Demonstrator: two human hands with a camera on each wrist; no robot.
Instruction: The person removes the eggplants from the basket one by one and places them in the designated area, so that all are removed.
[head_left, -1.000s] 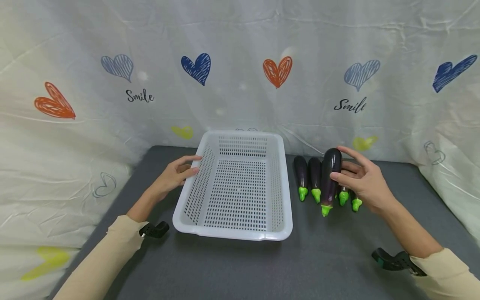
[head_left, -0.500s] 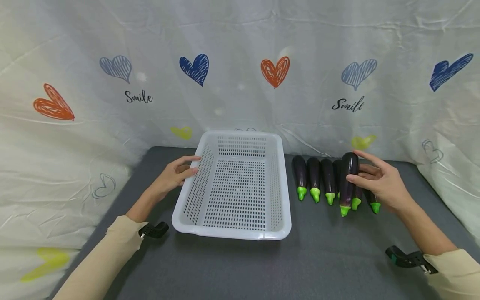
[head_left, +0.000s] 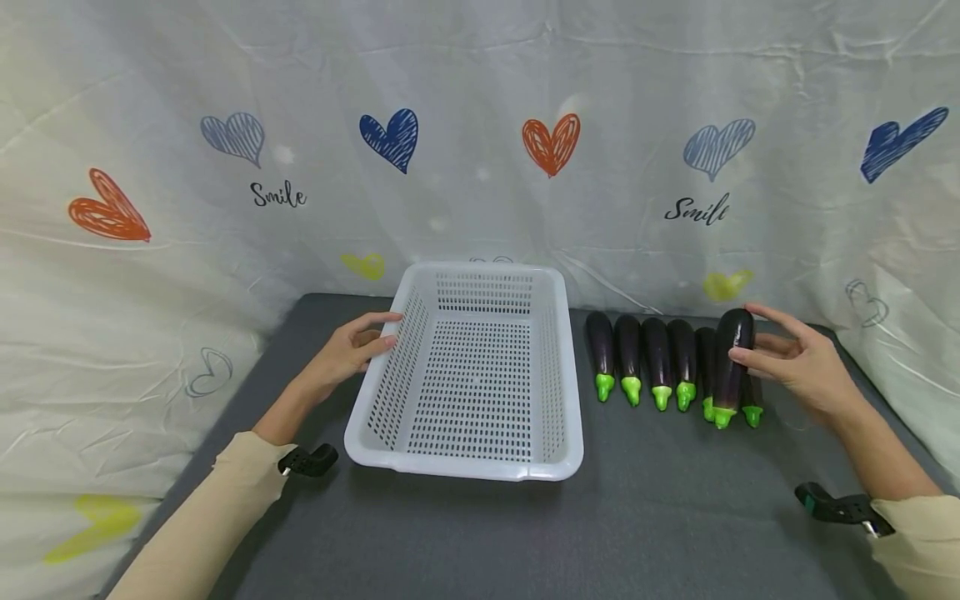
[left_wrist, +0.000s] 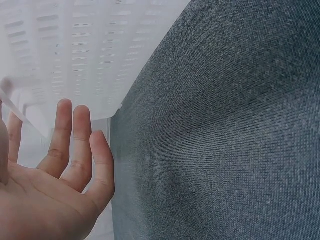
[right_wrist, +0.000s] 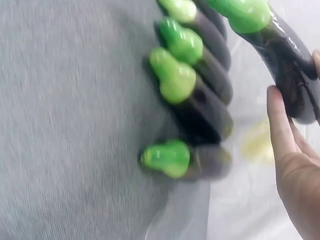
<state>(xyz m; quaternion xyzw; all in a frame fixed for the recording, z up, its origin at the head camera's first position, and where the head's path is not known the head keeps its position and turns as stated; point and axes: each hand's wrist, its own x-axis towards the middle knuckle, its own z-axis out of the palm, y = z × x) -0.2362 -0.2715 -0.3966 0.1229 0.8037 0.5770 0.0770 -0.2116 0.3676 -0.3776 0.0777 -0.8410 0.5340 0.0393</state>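
In the head view, my right hand (head_left: pixel 806 371) pinches a dark purple eggplant (head_left: pixel 732 354) between thumb and fingers, its green stem end pointing toward me. In the right wrist view, this eggplant (right_wrist: pixel 287 65) is raised above the row, with the fingers along its side. Under and beside it lie several similar eggplants (head_left: pixel 656 350) side by side, stems toward me. Part of the rightmost one (head_left: pixel 752 402) is covered by the held one. My left hand (head_left: pixel 345 350) holds the left rim of a white perforated plastic basket (head_left: pixel 573 392), with its other fingers (left_wrist: pixel 81 145) loose outside the wall.
The basket stands at the middle of a dark grey tabletop (head_left: pixel 450 542), left of the eggplant row. A white curtain (head_left: pixel 465 200) with printed hearts hangs right behind the table and along its sides. Each wrist wears a black camera mount (head_left: pixel 843 508).
My right hand has moved to the right along the row with the eggplant, uncovering the eggplants in the middle. My left hand and the basket have stayed in place.
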